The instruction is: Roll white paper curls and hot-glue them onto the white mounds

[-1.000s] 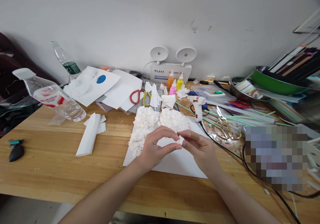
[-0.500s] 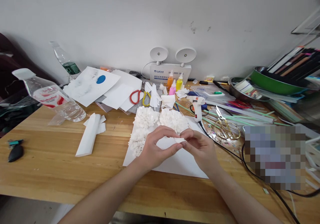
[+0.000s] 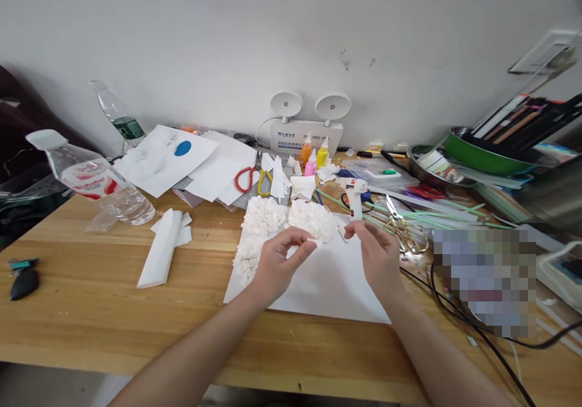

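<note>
My left hand pinches a small folded piece of white paper between thumb and fingers, above a white sheet. Fluffy clusters of crumpled white paper sit on that sheet, beyond and to the left of this hand. A white hot glue gun stands upright behind the sheet. My right hand is at the lower end of its handle, fingers curled in and covering the part where the cord comes out. A thin bent wire shows beside those fingertips.
Gold-handled scissors and plastic sticks lie right of the glue gun. Its black cord runs to the right front. Red-and-yellow-handled pliers, small paint bottles and papers lie behind. A water bottle and folded paper are left.
My hands have come apart. The right has let go of the small white paper and moved up and right to the glue gun's handle; the left still holds the paper.
</note>
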Demonstrator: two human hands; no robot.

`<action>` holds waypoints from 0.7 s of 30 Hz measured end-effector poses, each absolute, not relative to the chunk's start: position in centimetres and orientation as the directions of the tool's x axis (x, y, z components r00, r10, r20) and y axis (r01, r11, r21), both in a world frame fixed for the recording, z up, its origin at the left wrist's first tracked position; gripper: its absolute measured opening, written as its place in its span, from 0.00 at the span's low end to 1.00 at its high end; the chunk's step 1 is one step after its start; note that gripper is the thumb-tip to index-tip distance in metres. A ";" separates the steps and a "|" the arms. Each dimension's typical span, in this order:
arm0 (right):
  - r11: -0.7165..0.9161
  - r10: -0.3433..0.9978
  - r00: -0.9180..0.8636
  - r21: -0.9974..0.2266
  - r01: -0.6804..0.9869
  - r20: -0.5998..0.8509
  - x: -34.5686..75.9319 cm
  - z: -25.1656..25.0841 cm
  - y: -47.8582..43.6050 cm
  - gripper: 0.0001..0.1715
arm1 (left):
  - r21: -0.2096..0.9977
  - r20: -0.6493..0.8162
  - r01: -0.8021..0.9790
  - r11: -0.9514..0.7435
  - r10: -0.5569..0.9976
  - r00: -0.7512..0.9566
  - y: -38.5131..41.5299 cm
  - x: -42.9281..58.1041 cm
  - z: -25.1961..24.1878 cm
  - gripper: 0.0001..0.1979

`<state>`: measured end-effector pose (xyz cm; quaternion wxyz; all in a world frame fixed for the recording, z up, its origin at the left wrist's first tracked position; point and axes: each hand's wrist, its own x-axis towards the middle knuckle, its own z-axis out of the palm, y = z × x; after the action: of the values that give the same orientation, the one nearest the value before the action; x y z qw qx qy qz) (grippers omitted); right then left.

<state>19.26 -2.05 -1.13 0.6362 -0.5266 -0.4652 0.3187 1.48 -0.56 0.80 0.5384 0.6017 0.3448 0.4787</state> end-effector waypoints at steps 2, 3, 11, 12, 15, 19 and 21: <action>0.143 0.824 0.518 -0.969 0.202 0.229 20.4 -1.7 -0.8 0.11 | 0.984 0.135 -0.152 -0.091 0.941 0.309 -0.5 1.4 0.9 0.07; 0.080 0.795 0.557 -0.951 0.300 0.243 21.0 -1.9 -0.2 0.13 | 0.982 0.111 -0.179 -0.057 0.945 0.309 -0.5 1.4 1.0 0.08; -0.269 0.753 0.606 -0.720 0.640 0.257 23.0 -2.4 4.9 0.20 | 0.967 0.041 -0.254 0.034 0.957 0.287 -0.5 1.3 1.7 0.09; -0.273 0.757 0.604 -0.718 0.640 0.251 23.0 -2.5 5.4 0.17 | 0.965 0.047 -0.259 0.031 0.957 0.287 -0.5 1.3 1.8 0.10; -0.240 0.781 0.578 -0.740 0.628 0.236 23.3 -2.2 6.2 0.15 | 0.960 0.062 -0.281 0.019 0.959 0.276 -0.4 1.2 1.9 0.10; -0.105 0.820 0.518 -0.827 0.552 0.242 23.5 -1.1 5.4 0.17 | 0.957 0.045 -0.290 0.019 0.976 0.213 -0.2 0.9 2.0 0.10; -0.025 0.858 0.463 -0.884 0.467 0.221 23.4 -0.4 4.3 0.18 | 0.954 0.031 -0.299 0.024 0.983 0.180 -0.1 0.8 1.9 0.10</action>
<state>23.36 4.31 -0.40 0.5066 -0.6892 -0.4807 0.1930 0.80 -0.08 1.93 0.6129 0.4629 0.3695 0.5230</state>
